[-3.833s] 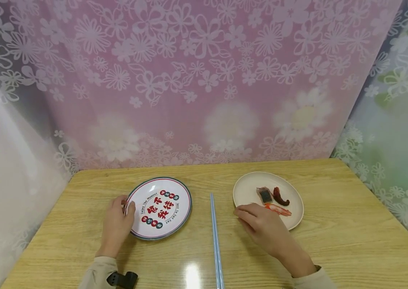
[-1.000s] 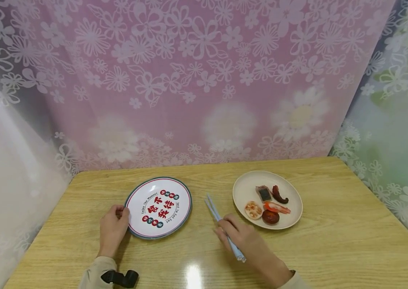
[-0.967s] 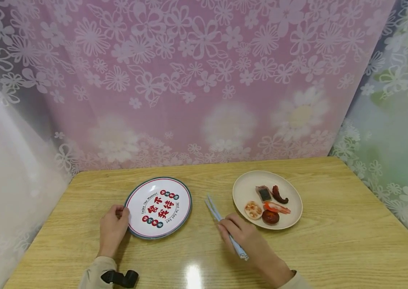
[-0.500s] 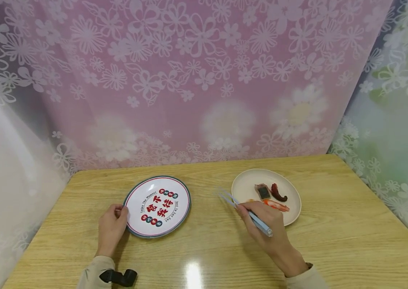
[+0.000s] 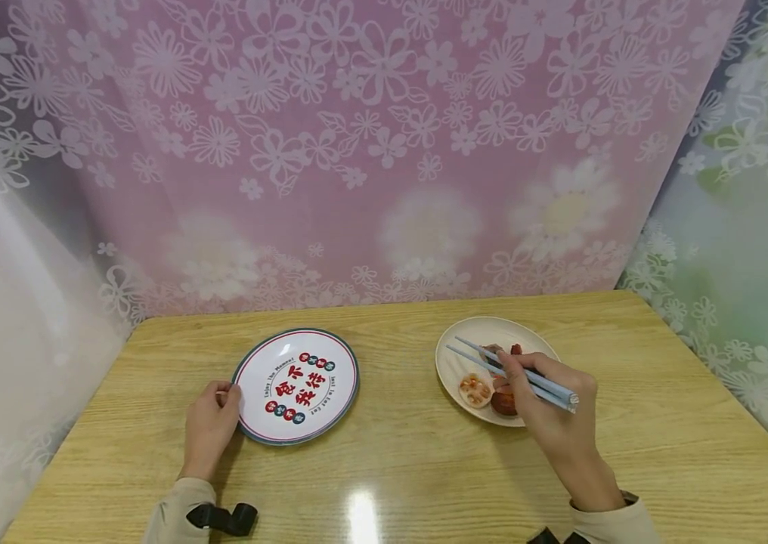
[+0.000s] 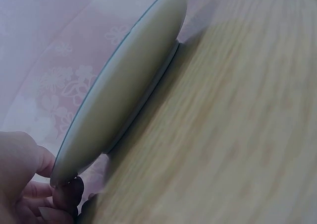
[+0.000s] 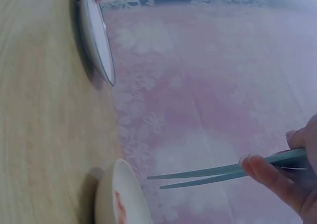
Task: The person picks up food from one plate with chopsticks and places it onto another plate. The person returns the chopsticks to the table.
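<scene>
My right hand (image 5: 557, 404) holds a pair of pale blue chopsticks (image 5: 479, 359), their tips slightly apart above the cream plate (image 5: 455, 332). On that plate lie a lotus root slice (image 5: 475, 390) and a round brown piece (image 5: 504, 403) that looks like a mushroom cap. Other food pieces there are mostly behind the chopsticks and hand. The right wrist view shows the chopsticks (image 7: 208, 174) clear of the plate, with nothing between their tips. My left hand (image 5: 210, 427) pinches the rim of the white plate (image 5: 261, 378) with red lettering; the left wrist view shows thumb and fingers at its edge.
Both plates stand on a wooden table (image 5: 384, 431), with bare wood between them. A pink flowered curtain (image 5: 357, 189) hangs behind the table's back edge. Pale cloth (image 5: 751, 302) hangs at the right side. A black strap mount (image 5: 224, 519) sits on the left wrist.
The right hand has picked up the chopsticks from the table between the plates, then moved right and up over the cream plate. The left hand stays at the white plate's rim.
</scene>
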The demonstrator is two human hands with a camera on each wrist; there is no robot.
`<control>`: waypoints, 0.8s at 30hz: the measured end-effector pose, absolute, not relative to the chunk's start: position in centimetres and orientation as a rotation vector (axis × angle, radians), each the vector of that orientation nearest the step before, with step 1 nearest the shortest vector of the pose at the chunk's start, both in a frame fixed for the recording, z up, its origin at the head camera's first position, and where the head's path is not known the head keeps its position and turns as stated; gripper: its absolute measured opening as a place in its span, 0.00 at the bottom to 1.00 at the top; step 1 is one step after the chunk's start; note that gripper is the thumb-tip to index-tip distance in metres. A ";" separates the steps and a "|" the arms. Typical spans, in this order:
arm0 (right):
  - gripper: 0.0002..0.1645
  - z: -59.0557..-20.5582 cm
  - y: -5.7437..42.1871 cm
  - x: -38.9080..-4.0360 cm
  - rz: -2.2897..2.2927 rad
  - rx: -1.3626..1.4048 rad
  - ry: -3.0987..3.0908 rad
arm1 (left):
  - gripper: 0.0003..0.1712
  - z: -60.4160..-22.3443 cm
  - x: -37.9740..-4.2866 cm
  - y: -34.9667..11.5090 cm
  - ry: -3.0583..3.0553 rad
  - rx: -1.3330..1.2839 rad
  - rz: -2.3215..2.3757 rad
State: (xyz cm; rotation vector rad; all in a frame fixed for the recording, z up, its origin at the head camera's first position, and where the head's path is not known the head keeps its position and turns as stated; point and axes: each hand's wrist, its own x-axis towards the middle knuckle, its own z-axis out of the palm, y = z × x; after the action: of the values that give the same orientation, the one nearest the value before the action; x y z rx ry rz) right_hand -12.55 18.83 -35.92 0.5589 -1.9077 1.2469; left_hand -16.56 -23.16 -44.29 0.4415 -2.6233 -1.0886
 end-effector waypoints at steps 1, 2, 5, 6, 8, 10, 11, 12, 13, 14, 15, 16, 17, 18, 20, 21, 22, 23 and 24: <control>0.07 -35.7 19.1 -12.4 1.263 0.532 -1.919 | 0.17 -44.3 -16.6 -23.2 -2.623 0.440 -1.088; 0.06 -35.5 19.4 -12.4 1.278 0.514 -1.925 | 0.17 -44.3 -16.6 -23.2 -2.622 0.442 -1.084; 0.06 -35.1 20.0 -12.2 1.334 0.442 -1.954 | 0.17 -44.3 -16.6 -23.2 -2.624 0.430 -1.081; 0.06 -35.0 20.2 -12.2 1.344 0.412 -1.967 | 0.17 -44.3 -16.6 -23.2 -2.626 0.428 -1.081; 0.07 -34.9 20.5 -12.1 1.345 0.377 -1.977 | 0.17 -44.3 -16.6 -23.2 -2.631 0.426 -1.082; 0.08 -34.9 20.8 -12.1 1.355 0.337 -1.988 | 0.17 -44.3 -16.6 -23.2 -2.635 0.428 -1.086; 0.09 -34.9 20.9 -12.1 1.355 0.330 -1.988 | 0.17 -44.3 -16.6 -23.2 -2.636 0.431 -1.084; 0.09 -34.9 21.0 -12.1 1.357 0.325 -1.986 | 0.18 -44.3 -16.6 -23.2 -2.637 0.431 -1.081; 0.09 -34.9 21.1 -12.1 1.360 0.322 -1.984 | 0.18 -44.3 -16.6 -23.2 -2.639 0.431 -1.080; 0.09 -34.9 21.2 -12.1 1.351 0.316 -1.984 | 0.18 -44.3 -16.6 -23.2 -2.641 0.429 -1.078; 0.10 -34.9 21.3 -12.2 1.351 0.307 -1.986 | 0.18 -44.3 -16.6 -23.2 -2.643 0.427 -1.075; 0.10 -35.0 21.4 -12.2 1.350 0.305 -1.985 | 0.18 -44.3 -16.6 -23.2 -2.644 0.425 -1.072; 0.10 -35.0 21.4 -12.2 1.349 0.304 -1.983 | 0.18 -44.4 -16.6 -23.3 -2.646 0.422 -1.069; 0.10 -35.0 21.5 -12.2 1.344 0.302 -1.983 | 0.18 -44.4 -16.6 -23.3 -2.647 0.420 -1.069; 0.09 -35.1 21.6 -12.3 1.313 0.295 -1.992 | 0.18 -44.4 -16.6 -23.3 -2.648 0.413 -1.068; 0.10 -35.1 21.6 -12.3 1.310 0.294 -1.996 | 0.18 -44.4 -16.6 -23.3 -2.649 0.412 -1.067; 0.10 -35.1 21.6 -12.3 1.305 0.287 -2.005 | 0.17 -44.4 -16.6 -23.3 -2.650 0.409 -1.068; 0.10 -35.1 21.6 -12.3 1.297 0.276 -2.015 | 0.17 -44.4 -16.6 -23.3 -2.651 0.408 -1.070; 0.10 -35.1 21.6 -12.3 1.284 0.266 -2.029 | 0.17 -44.4 -16.6 -23.3 -2.652 0.406 -1.069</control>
State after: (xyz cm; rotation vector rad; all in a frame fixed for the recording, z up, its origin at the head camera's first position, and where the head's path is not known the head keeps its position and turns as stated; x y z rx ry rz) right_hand -12.30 21.55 -35.13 0.2658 -2.0289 1.2843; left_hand -16.61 -23.32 -44.36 0.4058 -2.6519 -1.0695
